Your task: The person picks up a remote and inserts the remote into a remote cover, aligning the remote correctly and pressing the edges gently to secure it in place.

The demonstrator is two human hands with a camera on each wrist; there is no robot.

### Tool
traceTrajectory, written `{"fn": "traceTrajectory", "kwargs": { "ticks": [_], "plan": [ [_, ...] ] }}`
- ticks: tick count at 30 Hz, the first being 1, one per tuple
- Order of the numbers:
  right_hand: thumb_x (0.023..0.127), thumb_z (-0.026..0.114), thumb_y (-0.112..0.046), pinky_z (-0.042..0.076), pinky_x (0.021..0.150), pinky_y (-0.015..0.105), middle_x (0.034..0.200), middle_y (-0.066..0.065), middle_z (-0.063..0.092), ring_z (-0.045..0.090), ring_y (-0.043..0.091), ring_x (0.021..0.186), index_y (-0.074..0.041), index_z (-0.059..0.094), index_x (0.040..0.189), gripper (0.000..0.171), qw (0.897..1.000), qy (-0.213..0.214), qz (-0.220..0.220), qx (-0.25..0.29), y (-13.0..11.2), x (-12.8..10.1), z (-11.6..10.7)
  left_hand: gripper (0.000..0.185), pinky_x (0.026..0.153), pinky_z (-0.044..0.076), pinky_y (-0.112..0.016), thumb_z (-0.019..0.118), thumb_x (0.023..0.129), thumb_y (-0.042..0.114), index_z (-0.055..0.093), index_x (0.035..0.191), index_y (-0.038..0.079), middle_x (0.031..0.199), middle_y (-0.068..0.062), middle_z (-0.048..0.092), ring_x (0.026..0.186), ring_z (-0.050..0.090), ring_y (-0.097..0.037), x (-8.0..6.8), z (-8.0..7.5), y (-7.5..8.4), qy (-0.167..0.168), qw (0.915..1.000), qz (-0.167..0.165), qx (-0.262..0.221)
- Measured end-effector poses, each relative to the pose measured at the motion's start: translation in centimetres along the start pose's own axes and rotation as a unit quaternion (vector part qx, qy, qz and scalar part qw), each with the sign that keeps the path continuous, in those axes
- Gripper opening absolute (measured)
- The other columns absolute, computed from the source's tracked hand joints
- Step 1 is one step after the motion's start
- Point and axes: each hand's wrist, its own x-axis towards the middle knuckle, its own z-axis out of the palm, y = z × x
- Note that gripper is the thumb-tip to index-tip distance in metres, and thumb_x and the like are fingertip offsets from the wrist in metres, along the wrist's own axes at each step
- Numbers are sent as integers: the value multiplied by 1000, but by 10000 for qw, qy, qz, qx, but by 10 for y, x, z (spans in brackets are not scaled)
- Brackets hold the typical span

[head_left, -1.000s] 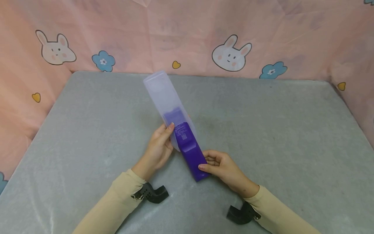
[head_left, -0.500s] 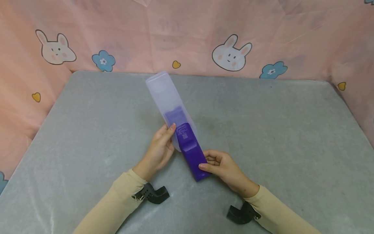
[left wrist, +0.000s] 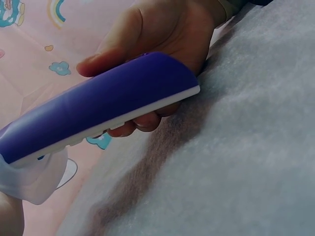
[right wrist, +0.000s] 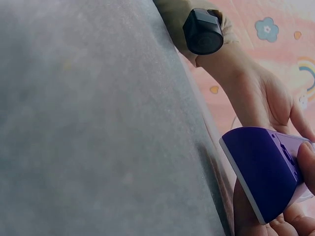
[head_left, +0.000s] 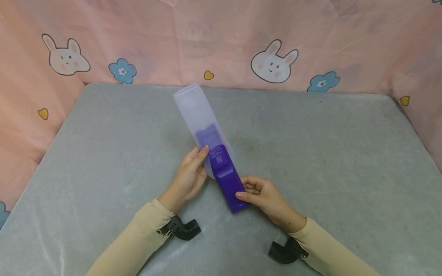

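Fingers of the right hand (head_left: 262, 195) curl round the near end of a purple remote control (head_left: 226, 178), thumb on its top face; the left hand (head_left: 188, 174) pinches the mouth of a translucent silicone sleeve (head_left: 198, 115) with the thumb lying on the sleeve's edge. The remote's far end sits inside that sleeve, showing as a dim purple patch through the plastic, and the empty part of the sleeve reaches away toward the pink curtain (head_left: 221, 38) printed with rabbits and blue flowers. Both are held just above the grey felt table (head_left: 328, 153), about midway across it.

From the left wrist camera the remote (left wrist: 98, 108) is seen side-on: a white strip runs along its lower edge, the right hand's fingers (left wrist: 135, 125) wrap underneath it, and the sleeve's rim (left wrist: 34, 179) bunches round its far end. That view shows clear space between the remote and the table. The right wrist camera shows the remote's squared near end (right wrist: 263, 172) close up, the left palm (right wrist: 268, 101) beyond it, and a black wrist-mounted camera (right wrist: 203, 30) on the cream cuff.
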Motion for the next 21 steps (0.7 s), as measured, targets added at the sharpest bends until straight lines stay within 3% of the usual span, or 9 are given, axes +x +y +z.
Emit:
{"fn": "traceTrajectory", "kwargs": {
  "ticks": [7,16,21],
  "plan": [
    [87,64,0,55,75,26,97,14,67,66,13,84,20,52,108,32,9999,24,-66,104,1,0,1,45,105,37,-29,35,102,9,26,141,-11,125,-5,53,117,50,-13,-1,0,-2,-11,9999,42,110],
    [87,63,-1,56,74,26,96,14,67,66,13,83,20,53,108,31,9999,50,-80,104,0,0,1,43,108,34,-32,33,101,6,27,140,-12,137,-18,43,120,49,-14,1,0,-5,15,9996,29,288],
    [88,63,-1,55,74,26,97,16,67,66,14,84,20,53,109,31,9999,43,-83,114,0,0,0,42,105,38,-32,34,101,6,27,139,-12,133,-16,47,117,51,-14,1,-1,-5,-63,9993,41,366]
  ]
}}
